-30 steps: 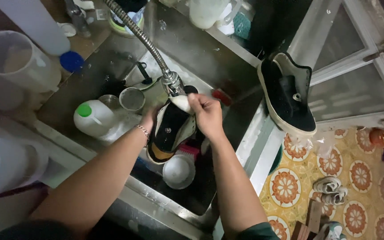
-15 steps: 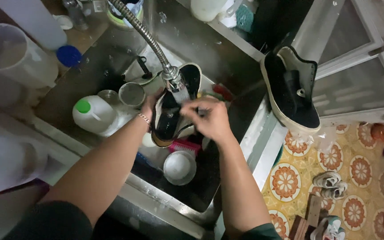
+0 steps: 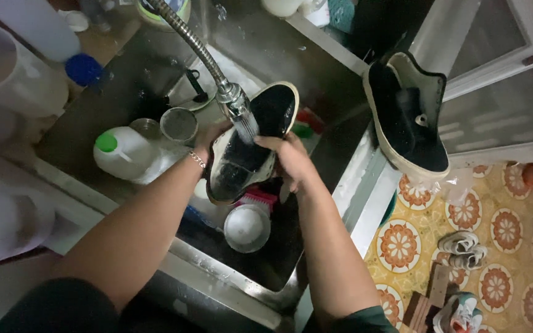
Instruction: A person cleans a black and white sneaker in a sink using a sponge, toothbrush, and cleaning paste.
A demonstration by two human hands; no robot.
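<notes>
Item: black canvas shoe (image 3: 251, 145) with pale rubber sole rim, held over the middle of the steel sink (image 3: 316, 203), directly under the flexible metal tap hose (image 3: 214, 68).

Hands: left hand (image 3: 208, 140) clamped on the shoe's near-left side, bracelet at the wrist; right hand (image 3: 291, 161) clamped on its right side, fingers curled over the upper. Hands sit apart, the shoe between them.

Change: one second ago the shoe stands more upright with its pale tongue pinched by the right hand at the spray head; half a second ago the right hand is loose and blurred across the opening; now the shoe lies tilted, toe pointing toward the sink's far right corner, opening under the spray head (image 3: 235, 105), and the right hand is back on the shoe's side.

Reading: judged as a rinse in progress, the shoe turned so water reaches a different part of it.

Surroundings: pink scrub brush (image 3: 259, 197) and white bowl (image 3: 247, 227) in the sink below the shoe, toward its near edge; white jug with green cap (image 3: 121, 154) at the sink's left edge; small metal cup (image 3: 179, 124) just behind it; second black shoe (image 3: 408, 120) propped on the sink's right rim, well apart from the hands; patterned tile floor (image 3: 464, 216) to the right
</notes>
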